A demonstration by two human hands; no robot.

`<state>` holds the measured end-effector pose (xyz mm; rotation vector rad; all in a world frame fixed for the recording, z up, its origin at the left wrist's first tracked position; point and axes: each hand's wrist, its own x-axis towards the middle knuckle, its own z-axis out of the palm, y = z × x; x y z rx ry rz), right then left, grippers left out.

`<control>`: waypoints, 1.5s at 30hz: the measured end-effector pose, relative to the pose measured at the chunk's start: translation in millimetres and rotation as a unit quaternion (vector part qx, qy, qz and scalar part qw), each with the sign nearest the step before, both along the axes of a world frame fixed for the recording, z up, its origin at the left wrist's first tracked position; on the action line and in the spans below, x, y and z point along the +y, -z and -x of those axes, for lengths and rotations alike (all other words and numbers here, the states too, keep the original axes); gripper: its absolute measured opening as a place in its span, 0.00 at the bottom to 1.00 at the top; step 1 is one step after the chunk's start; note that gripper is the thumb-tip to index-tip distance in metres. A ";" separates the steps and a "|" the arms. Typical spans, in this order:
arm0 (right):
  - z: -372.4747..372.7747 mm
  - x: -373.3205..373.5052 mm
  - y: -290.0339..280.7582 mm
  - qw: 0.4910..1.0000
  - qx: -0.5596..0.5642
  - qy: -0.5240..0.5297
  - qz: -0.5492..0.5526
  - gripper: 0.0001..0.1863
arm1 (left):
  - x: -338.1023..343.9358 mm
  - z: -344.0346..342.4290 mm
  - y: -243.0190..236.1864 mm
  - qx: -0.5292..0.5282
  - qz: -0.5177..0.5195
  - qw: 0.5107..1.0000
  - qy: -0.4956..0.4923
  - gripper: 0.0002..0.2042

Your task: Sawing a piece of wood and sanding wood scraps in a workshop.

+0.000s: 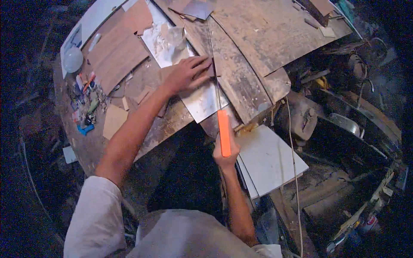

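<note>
My right hand [226,150] is closed around the bright orange handle of a handsaw [224,129], near the workbench's front edge. Its thin blade, seen almost edge-on, runs away from me over the bench. Left of the blade, my left hand [189,74] lies flat with its fingers stretched out. The fingertips press at a small dark brown piece [214,67] right beside the blade; much of it is hidden under the hand. Below both lies a pale, shiny sheet [200,105] reaching the bench's edge. I cannot tell whether the teeth touch the piece.
The worn wooden workbench [275,38] holds a brown panel [118,58] and offcuts at left. A white round object [73,59] and small coloured items [88,103] lie near its left rim. White boards [271,159] lean below, beside a hanging cable [294,172] and dark machinery.
</note>
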<state>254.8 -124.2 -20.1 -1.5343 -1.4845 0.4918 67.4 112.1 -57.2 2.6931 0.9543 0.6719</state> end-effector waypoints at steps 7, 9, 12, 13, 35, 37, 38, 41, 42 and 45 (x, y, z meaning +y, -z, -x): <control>5.0 0.4 9.7 0.998 -0.022 -0.034 -0.051 0.31 | -1.2 10.3 17.2 -0.001 -0.055 0.998 -0.021 0.31; 6.9 -1.9 9.4 0.999 -0.009 -0.035 -0.036 0.31 | -0.3 14.7 19.1 0.007 -0.022 1.000 -0.011 0.32; 6.9 -6.1 15.2 0.999 -0.006 -0.036 -0.016 0.31 | 0.5 12.1 21.1 -0.018 -0.045 0.999 -0.002 0.31; 5.1 -9.6 19.3 0.999 -0.024 -0.031 -0.010 0.30 | 1.1 10.6 21.3 -0.020 -0.045 0.999 -0.003 0.31; -3.1 -90.9 15.0 0.992 -0.092 -0.025 0.084 0.28 | 11.6 14.9 23.2 -0.077 -0.007 0.997 0.014 0.26; -3.2 -91.6 10.9 0.991 -0.080 -0.019 0.105 0.28 | 8.1 12.6 19.3 -0.066 -0.002 0.998 0.023 0.27; -2.3 -91.7 9.7 0.990 -0.074 -0.016 0.116 0.27 | 6.4 11.8 16.2 -0.048 -0.004 0.999 0.014 0.28; -0.1 -92.8 5.5 0.988 -0.056 -0.006 0.144 0.26 | 6.9 11.3 13.3 -0.033 -0.010 0.999 0.010 0.31; -0.2 -92.0 6.7 0.987 -0.051 -0.005 0.153 0.26 | 6.9 10.8 11.9 -0.036 -0.012 0.999 0.008 0.33; -2.3 -84.8 9.8 0.995 -0.064 0.017 0.069 0.27 | 7.5 9.7 6.0 0.011 0.019 1.000 0.012 0.35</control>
